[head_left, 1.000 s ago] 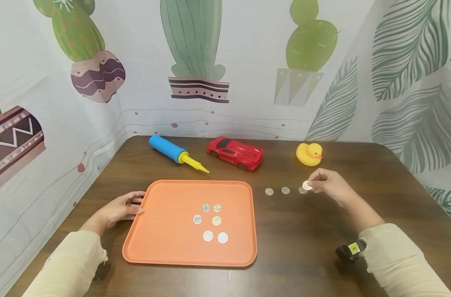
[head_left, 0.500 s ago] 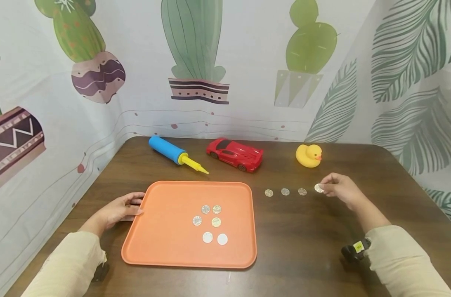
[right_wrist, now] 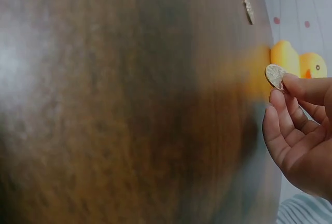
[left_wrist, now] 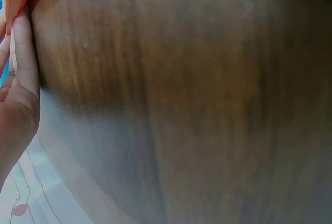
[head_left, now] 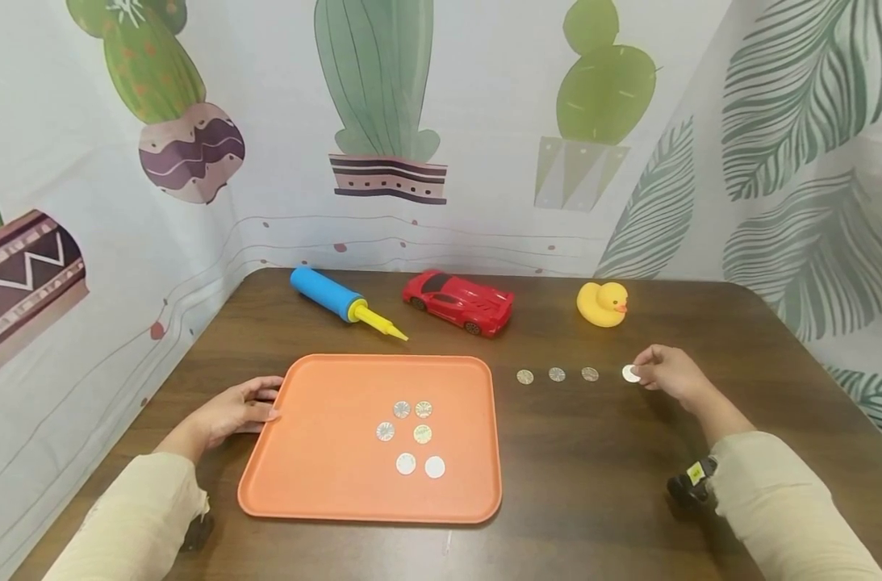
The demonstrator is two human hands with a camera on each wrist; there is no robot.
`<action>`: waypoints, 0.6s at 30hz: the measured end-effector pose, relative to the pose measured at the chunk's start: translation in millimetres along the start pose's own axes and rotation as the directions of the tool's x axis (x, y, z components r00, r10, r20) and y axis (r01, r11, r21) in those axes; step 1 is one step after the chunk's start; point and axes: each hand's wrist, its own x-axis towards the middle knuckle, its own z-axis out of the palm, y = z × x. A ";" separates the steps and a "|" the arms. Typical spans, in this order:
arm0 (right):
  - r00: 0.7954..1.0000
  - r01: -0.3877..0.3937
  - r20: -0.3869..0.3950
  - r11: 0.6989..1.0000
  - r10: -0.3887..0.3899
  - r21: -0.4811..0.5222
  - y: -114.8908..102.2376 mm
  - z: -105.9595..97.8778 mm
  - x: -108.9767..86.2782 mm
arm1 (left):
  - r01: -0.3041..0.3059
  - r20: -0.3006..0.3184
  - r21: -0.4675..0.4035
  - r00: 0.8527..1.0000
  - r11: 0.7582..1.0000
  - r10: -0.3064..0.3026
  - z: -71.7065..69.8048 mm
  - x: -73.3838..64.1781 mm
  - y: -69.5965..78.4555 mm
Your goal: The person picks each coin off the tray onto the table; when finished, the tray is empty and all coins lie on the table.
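Note:
My right hand [head_left: 671, 375] pinches a gold-coloured coin [head_left: 631, 374] between thumb and fingertips, close over the table at the right end of a row. In the right wrist view this coin [right_wrist: 275, 76] stands tilted at the fingertips. Three coins lie spaced out to its left: one gold [head_left: 524, 377], one silvery [head_left: 557, 374] and one duller [head_left: 590, 374]. At the left rim of an orange tray [head_left: 303, 484], my left hand [head_left: 230, 411] grips the edge with thumb and fingers. Several coins lie on the tray, among them a silvery one [head_left: 386, 432] and a gold one [head_left: 422, 434].
Along the back of the brown wooden table [head_left: 571, 484] lie a blue and yellow hand pump [head_left: 328, 292], a red toy car [head_left: 458, 303] and a yellow rubber duck [head_left: 602, 305]. Behind them hangs a cloth [head_left: 484, 121] printed with cacti and leaves.
My right hand has moved right with its coin, from over the third coin to a spot beyond it, and then lowered slightly. The left hand and tray stay in place.

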 end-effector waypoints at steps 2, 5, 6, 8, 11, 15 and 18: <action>1.000 -0.010 0.008 1.000 0.010 -0.024 0.8 0.3 0.8 | -0.004 0.006 -0.003 1.000 1.000 0.004 -0.6 0.2 -0.8; 1.000 -0.015 0.015 0.999 0.016 -0.040 2.1 1.5 1.5 | -0.008 0.015 -0.010 1.000 1.000 0.008 -0.5 0.3 -2.7; 1.000 -0.015 0.015 0.999 0.016 -0.044 2.5 2.0 1.8 | -0.011 0.019 -0.009 1.000 1.000 0.011 -0.4 0.1 -3.1; 1.000 -0.015 0.008 0.999 0.016 -0.046 2.9 2.9 2.9 | -0.007 0.014 -0.010 1.000 1.000 0.007 0.1 0.2 -3.6; 1.000 -0.018 -0.003 0.998 0.018 -0.055 2.9 3.8 4.7 | -0.005 0.005 0.002 1.000 1.000 0.005 0.3 0.3 -2.9; 0.999 -0.032 -0.008 0.996 0.032 -0.089 1.6 4.5 6.0 | -0.005 -0.011 0.019 1.000 1.000 0.005 -0.1 0.5 -1.6; 0.999 -0.037 -0.014 0.991 0.036 -0.129 0.8 4.9 6.4 | -0.003 -0.017 0.022 1.000 1.000 0.003 -0.5 0.0 -1.7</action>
